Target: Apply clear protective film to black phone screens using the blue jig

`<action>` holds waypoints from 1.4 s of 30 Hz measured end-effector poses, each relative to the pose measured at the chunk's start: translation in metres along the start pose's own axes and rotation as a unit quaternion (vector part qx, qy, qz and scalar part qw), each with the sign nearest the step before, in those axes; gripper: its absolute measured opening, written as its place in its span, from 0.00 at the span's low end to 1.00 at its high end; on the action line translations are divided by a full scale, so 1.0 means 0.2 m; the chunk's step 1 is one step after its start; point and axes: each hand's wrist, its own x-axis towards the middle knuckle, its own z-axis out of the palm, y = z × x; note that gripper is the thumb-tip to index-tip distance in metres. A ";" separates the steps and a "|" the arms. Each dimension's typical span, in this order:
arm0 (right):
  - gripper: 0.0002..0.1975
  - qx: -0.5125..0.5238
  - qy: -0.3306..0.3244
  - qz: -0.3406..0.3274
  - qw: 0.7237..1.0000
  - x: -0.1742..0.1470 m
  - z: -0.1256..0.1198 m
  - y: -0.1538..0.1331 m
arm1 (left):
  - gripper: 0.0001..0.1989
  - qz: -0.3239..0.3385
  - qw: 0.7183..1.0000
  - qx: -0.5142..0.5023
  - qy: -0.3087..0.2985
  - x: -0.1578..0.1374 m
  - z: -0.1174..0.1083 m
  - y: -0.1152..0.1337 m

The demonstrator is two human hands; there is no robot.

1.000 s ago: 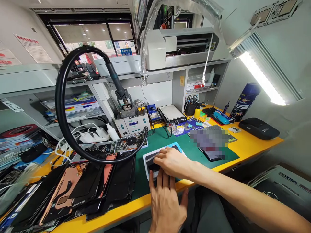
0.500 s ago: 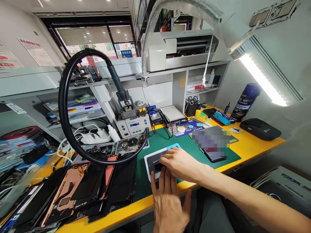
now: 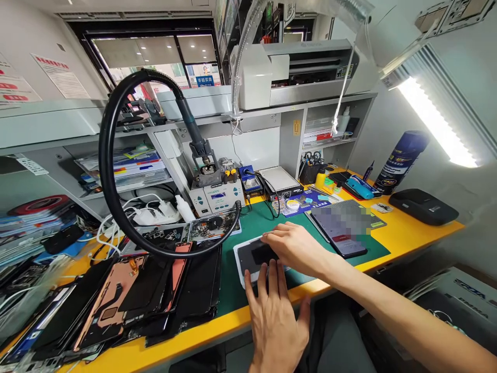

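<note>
A flat dark phone-like panel (image 3: 250,256) lies in a white-edged frame or tray (image 3: 238,264) on a green mat. My left hand (image 3: 274,311) rests palm down over its near edge, fingers stretched and a little spread, the thumb out to the right. Over the panel's right side, my right hand (image 3: 297,248) has its fingers bent together, fingertips near the far edge. Whatever may be between those fingers is hidden. Right of my hands, a phone (image 3: 347,243) with a lit screen, partly pixelated, lies on the mat.
Stacked phone panels (image 3: 194,290) cover the left of the bench. A thick black hose (image 3: 104,171) loops from a hot-air station (image 3: 217,197). A spray can (image 3: 402,163) and a black case (image 3: 423,206) stand at right, under a bright lamp (image 3: 438,122).
My right hand has shifted slightly right and up across the panel, baring more of its dark surface. The left fingers have spread slightly. The whole view has shifted a little.
</note>
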 end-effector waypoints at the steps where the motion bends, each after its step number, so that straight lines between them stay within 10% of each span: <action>1: 0.08 0.002 -0.008 -0.008 1.000 -0.02 -0.01 -0.01 | 0.33 0.000 1.000 -0.005 0.004 0.00 0.00 0.00; 19: 0.14 -0.013 0.070 0.058 0.996 -0.12 0.01 0.10 | 0.28 -0.007 1.000 0.021 0.020 0.03 0.00 0.03; 32: 0.13 -0.056 -0.021 0.052 0.997 -0.17 0.06 0.07 | 0.27 -0.016 1.000 0.016 0.019 0.04 0.00 0.03; 42: 0.12 -0.033 0.175 0.129 0.975 -0.24 -0.01 0.20 | 0.31 -0.038 0.999 0.006 0.016 0.04 0.02 0.04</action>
